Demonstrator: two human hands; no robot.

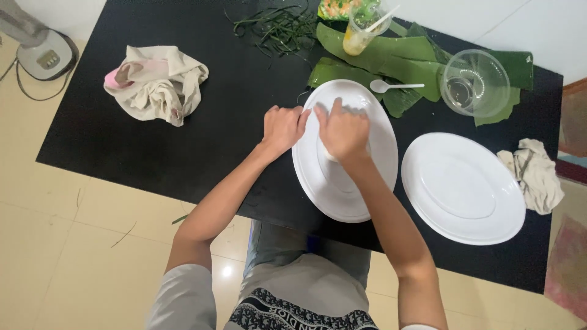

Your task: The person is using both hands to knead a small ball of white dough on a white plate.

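A white oval plate (379,177) lies on the black table (226,122) in front of me. My left hand (282,127) grips its left rim with curled fingers. My right hand (343,131) presses down on the plate's middle, closed over a small white thing, seemingly a cloth or tissue, that peeks out below the palm (331,157). A second white oval plate (463,187) rests to the right, untouched.
Green banana leaves (406,61) lie at the back with a white plastic spoon (391,86), a clear plastic bowl (474,83) and a clear cup with a straw (361,30). Crumpled cloths sit at far left (158,85) and far right (537,174). Leaf strips (275,27) are scattered behind.
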